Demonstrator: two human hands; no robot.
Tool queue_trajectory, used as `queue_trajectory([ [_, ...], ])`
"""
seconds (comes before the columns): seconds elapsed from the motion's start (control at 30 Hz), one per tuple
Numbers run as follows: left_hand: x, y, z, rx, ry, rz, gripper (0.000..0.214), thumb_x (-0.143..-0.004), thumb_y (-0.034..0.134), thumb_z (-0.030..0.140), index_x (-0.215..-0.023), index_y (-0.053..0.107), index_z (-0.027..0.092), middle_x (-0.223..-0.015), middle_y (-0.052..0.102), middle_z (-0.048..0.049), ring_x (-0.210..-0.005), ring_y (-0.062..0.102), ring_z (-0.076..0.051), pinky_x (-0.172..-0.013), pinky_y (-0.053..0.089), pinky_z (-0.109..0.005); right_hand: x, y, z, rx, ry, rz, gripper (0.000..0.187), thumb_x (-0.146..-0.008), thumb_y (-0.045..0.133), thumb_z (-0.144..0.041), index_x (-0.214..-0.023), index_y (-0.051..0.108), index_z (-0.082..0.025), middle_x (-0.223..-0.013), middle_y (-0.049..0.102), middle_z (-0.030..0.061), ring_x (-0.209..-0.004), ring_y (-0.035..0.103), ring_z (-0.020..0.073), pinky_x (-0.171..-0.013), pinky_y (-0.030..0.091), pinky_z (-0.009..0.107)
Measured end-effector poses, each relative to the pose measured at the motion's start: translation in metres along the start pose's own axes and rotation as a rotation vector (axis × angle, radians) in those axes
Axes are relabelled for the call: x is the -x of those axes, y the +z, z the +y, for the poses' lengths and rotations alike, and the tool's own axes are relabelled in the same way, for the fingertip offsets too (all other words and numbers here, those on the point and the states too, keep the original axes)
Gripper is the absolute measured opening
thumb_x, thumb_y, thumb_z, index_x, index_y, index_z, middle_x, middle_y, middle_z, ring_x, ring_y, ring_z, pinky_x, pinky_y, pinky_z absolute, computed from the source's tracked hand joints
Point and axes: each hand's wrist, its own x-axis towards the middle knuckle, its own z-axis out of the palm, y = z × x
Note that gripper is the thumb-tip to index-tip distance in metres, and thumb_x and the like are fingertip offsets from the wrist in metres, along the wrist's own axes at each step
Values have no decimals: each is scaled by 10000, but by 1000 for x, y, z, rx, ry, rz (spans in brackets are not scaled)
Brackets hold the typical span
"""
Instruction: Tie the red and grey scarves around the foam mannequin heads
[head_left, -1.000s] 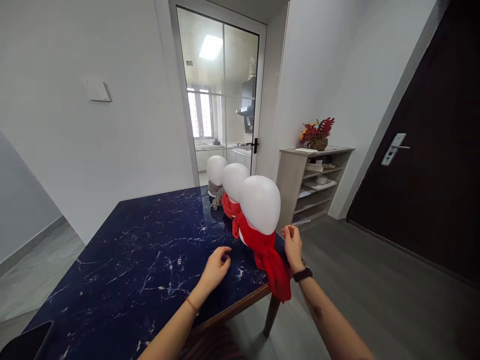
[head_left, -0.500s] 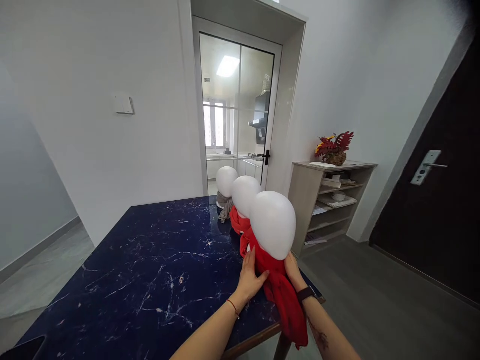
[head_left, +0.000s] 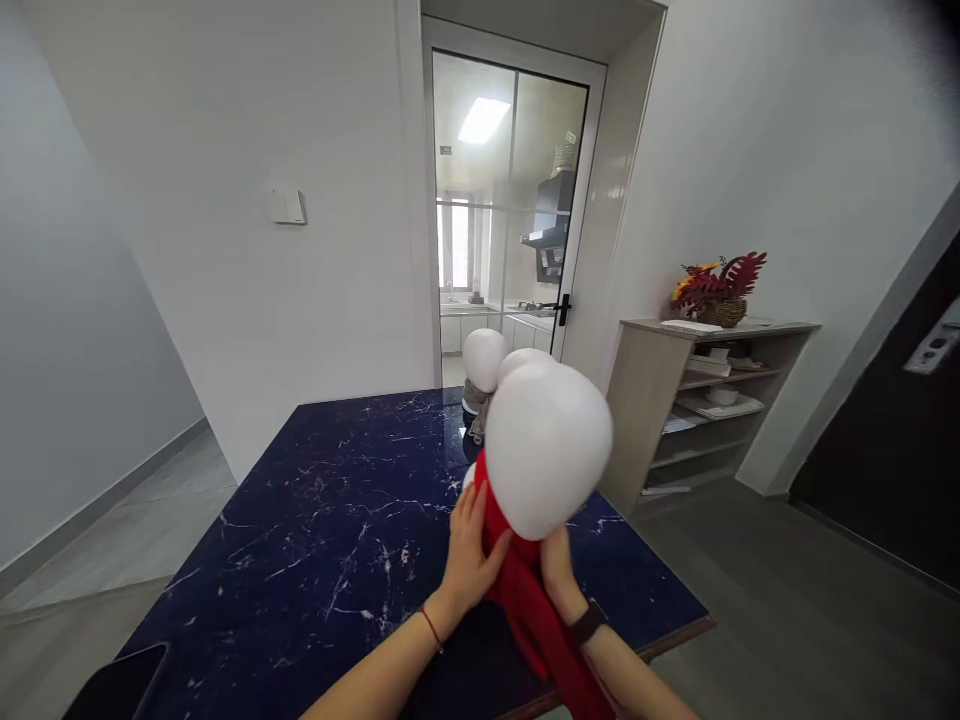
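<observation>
A smooth white mannequin head [head_left: 550,445] with a red scarf [head_left: 525,605] round its neck is held between my two hands, tilted a little. My left hand [head_left: 470,555] presses its left side, fingers along the scarf and thumb across the front. On the right, my right hand [head_left: 560,575] grips the neck below the head; its fingers are partly hidden. The scarf's long end hangs over the table's near edge. Behind it, a second white head [head_left: 525,357] is mostly covered. Farther back stands a third white head [head_left: 484,360] with a grey-brown scarf [head_left: 475,400].
The dark blue marbled table [head_left: 315,530] has a black phone-like object [head_left: 116,685] at its near left corner. Right of the table stands a wooden shelf [head_left: 656,400] with a flower basket [head_left: 721,312] on top. A glass door [head_left: 502,250] is behind.
The near head and its red scarf have come closer to me and away from the heads behind, with both hands on them. My view has turned left.
</observation>
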Motion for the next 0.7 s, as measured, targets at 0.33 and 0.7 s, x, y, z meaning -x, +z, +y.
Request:
queue_trajectory([
  [0.33, 6, -104, -131, -171, -188, 295, 605, -859, 492, 387, -1412, 296, 237, -1447, 380, -110, -1331, 339, -276, -1090, 274, -521, 24, 184, -5, -65, 18, -415, 513, -873, 414, -534, -1274, 496, -225, -1315, 528, 79, -1218, 456, 208, -1076, 300, 413],
  [0.7, 7, -114, -161, 7, -317, 308, 614, -852, 491, 411, -1409, 304, 233, -1456, 363, -110, -1351, 309, -263, -1110, 246, -503, 15, 198, 16, -179, 58, -631, 456, -851, 513, -463, -1272, 484, -292, -1342, 510, 22, -1266, 437, 207, -1095, 305, 422],
])
